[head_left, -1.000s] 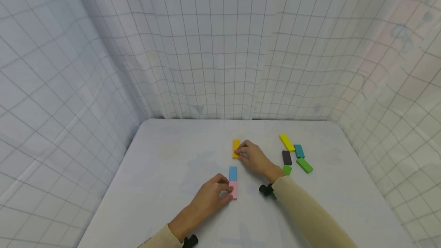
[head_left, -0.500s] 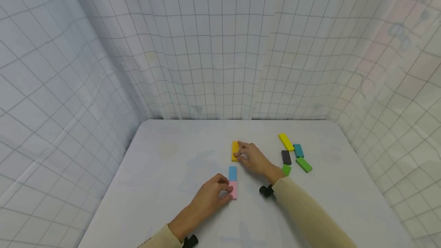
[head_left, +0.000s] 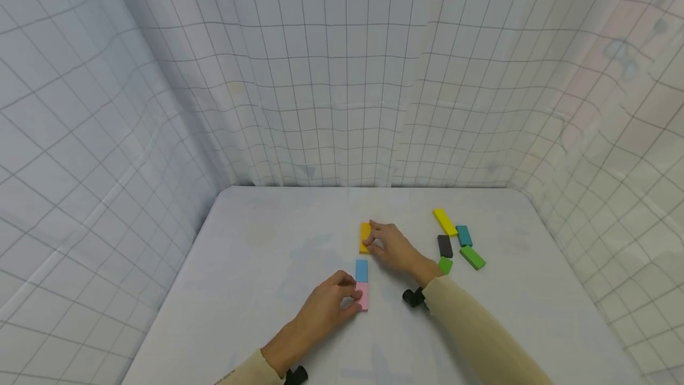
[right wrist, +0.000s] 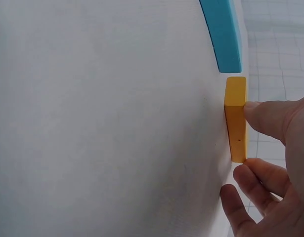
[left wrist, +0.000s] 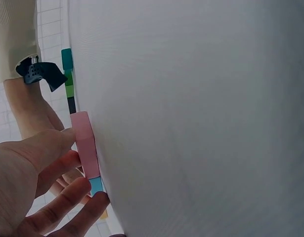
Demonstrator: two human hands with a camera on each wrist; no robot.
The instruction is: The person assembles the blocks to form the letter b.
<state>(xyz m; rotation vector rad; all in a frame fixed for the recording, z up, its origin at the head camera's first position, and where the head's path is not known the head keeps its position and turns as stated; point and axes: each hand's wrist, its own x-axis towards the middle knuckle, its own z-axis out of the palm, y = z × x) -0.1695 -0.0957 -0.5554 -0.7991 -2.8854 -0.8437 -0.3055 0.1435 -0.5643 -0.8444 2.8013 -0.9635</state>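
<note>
My left hand [head_left: 323, 308] rests its fingertips on a pink block [head_left: 363, 302] lying flat on the table. End to end with it is a blue block [head_left: 361, 271]; the other fingers come close to the blue one in the left wrist view. Farther back, my right hand [head_left: 394, 247] holds an orange block [head_left: 365, 237] between thumb and fingers, the thumb near one end and a finger at the other. In the right wrist view, a small gap separates the orange block [right wrist: 236, 118] from the blue block [right wrist: 223, 37].
On the right of the white table [head_left: 256, 266] lie a yellow block [head_left: 445, 222], a teal block [head_left: 464, 236], a black block [head_left: 445, 246] and a green block [head_left: 472, 257]. Another green block [head_left: 445, 265] is partly hidden by the right wrist. Gridded cloth [head_left: 342, 76] surrounds the table.
My right hand has slid the orange block slightly toward me, narrowing the gap to the blue block. The left hand has stayed on the pink block.
</note>
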